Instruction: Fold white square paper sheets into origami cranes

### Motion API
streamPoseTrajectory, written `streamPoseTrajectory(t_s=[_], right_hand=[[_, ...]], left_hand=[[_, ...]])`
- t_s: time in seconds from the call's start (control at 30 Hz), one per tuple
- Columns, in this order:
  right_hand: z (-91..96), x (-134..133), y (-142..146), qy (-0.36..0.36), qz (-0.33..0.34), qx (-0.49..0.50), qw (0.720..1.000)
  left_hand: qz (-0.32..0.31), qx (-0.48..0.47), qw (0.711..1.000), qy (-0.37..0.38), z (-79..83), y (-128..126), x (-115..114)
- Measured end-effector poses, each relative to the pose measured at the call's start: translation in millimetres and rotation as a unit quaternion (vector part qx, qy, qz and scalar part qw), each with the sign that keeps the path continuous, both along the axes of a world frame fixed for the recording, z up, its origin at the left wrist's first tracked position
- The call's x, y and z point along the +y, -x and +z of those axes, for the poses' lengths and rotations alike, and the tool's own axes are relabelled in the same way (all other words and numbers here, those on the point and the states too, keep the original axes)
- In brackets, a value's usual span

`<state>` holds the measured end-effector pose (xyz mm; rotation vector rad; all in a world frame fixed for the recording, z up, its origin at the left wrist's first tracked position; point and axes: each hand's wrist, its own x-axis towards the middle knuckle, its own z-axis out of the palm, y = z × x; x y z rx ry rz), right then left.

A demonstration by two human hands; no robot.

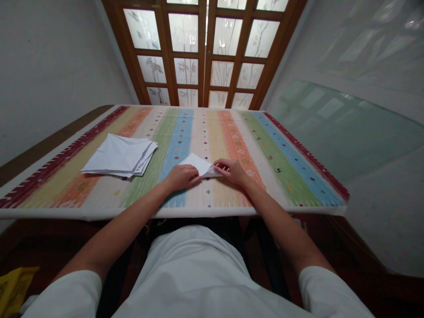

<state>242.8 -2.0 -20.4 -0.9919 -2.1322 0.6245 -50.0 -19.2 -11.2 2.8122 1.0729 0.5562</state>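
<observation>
A small white sheet of paper [198,164], partly folded, lies on the striped cloth [281,168] near the front middle. My left hand [181,176] rests on its left edge, fingers curled and pressing it down. My right hand [232,171] pinches the paper's right corner with fingers closed. Both hands touch the same sheet.
A loose stack of white sheets [121,155] lies on the cloth at the left. The cloth covers a dark wooden table [49,143]. A wooden door with frosted glass panes [205,48] stands behind. A glass panel [347,128] leans at the right. Something yellow [13,289] sits bottom left.
</observation>
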Motion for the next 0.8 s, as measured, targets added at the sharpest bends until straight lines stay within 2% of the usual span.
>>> streamPoseTrajectory(t_s=[0.13,0.27,0.4,0.5,0.67,0.8], right_hand=[[-3.8,4,0,-0.013,-0.015,0.004,1.0],[-5.5,8,2,-0.067,-0.044,-0.073,0.994],[-4.8,7,5,-0.072,-0.072,-0.127,0.987],[-5.1,5,5,-0.053,-0.068,-0.105,0.991],[-6.7,6,0,-0.017,-0.005,-0.005,1.0],[-5.0,8,-2,-0.005,0.026,0.027,0.999]], left_hand=[[0.002,-0.02,1.0,-0.023,-4.8,0,2],[-0.028,-0.005,0.997,-0.066,-10.3,-2,5],[-0.053,-0.01,0.996,-0.075,-14.1,-5,9],[-0.071,-0.011,0.995,-0.064,-13.2,-6,8],[-0.078,0.002,0.995,-0.059,-8.2,-7,4],[-0.077,0.023,0.995,-0.059,-2.9,-9,2]])
